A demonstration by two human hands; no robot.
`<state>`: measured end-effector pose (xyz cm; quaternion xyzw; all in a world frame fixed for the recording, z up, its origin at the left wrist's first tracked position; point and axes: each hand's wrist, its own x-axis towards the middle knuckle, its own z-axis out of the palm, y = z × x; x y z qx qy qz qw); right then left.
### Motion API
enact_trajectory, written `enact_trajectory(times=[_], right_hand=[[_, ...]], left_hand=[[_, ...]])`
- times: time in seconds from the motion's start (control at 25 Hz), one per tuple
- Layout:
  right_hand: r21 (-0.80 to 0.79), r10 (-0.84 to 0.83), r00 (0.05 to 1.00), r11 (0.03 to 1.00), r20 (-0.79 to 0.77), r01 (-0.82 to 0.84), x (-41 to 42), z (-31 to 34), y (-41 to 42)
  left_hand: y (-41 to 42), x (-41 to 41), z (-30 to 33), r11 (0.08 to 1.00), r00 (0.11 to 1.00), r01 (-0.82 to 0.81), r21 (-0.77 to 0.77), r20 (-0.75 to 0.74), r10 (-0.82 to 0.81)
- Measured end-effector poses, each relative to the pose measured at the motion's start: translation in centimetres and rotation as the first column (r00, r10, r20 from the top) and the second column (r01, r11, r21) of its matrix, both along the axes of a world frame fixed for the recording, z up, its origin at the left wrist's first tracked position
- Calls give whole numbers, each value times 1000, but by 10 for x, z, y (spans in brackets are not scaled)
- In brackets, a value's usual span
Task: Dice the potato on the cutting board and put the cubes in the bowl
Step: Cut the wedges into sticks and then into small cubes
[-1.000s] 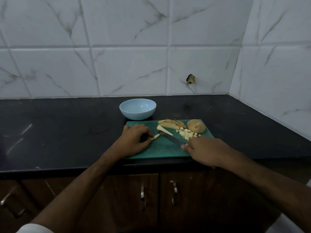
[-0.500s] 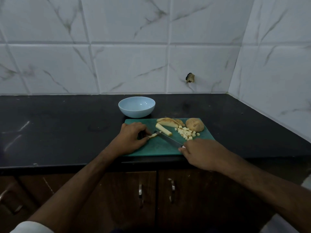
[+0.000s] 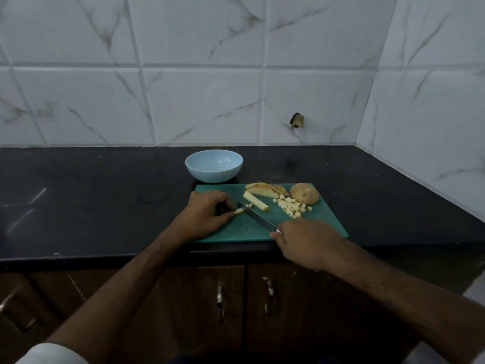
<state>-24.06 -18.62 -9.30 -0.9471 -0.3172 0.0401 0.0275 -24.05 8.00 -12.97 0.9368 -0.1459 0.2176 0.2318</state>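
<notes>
No writing is readable anywhere. On the green cutting board (image 3: 309, 227), the left hand (image 3: 207, 215) pinches a potato strip (image 3: 239, 211), and the right hand (image 3: 304, 240) grips a knife (image 3: 256, 216) whose handle is hidden in its fingers. Cut cubes (image 3: 291, 207) lie at 2 o'clock of the blade, beside the potato half (image 3: 304, 193); the bowl (image 3: 214, 166) stands at 12 o'clock.

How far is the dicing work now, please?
Done: a small pile of pale potato cubes lies on the green cutting board. In hand: the left hand pinches a short strip while the right hand holds the knife across it. Left: one stick, slices, an uncut half; the light blue bowl is empty.
</notes>
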Motion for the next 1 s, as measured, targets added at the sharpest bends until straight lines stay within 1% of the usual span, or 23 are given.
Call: enact_trajectory(times=[0.12,0.24,0.32,0.4,0.52,0.64,0.72,0.84,0.92,1.0], right_hand=[[-40,3,1000,999,-2,-3,-3,6,-2],[-118,-18,1000,993,-17,16,-2,38,-8],[-148,0,999,989,34,6,2,53,-11],[-140,28,996,990,86,-16,2,51,-6],[-54,15,1000,998,25,-14,-1,25,3],[-28,21,1000,999,-5,-21,-6,6,3],[-27,24,999,999,-26,-25,-8,6,-4],[-71,-6,998,997,-61,1,-6,29,-13],[-68,-20,1000,997,15,21,-3,39,-13],[-35,-11,995,999,94,15,-3,35,-7]], left_hand=[[-1,-1,1,1000,1000,5,-14,3,-5],[0,-2,1,1000,1000,-5,-27,-4,5],[-1,-1,1,1000,1000,-8,-30,-3,8],[-1,-1,1,999,1000,-11,-41,4,12],[-2,-2,2,999,1000,1,-51,1,0],[-3,-3,2,997,1000,5,-73,-9,-6],[-2,-2,1,997,1000,6,-80,-7,-7],[-2,-4,-1,995,999,-31,-98,-11,30],[-1,-5,0,988,998,-57,-143,-27,54],[-1,-6,0,985,998,-63,-163,-37,58]])
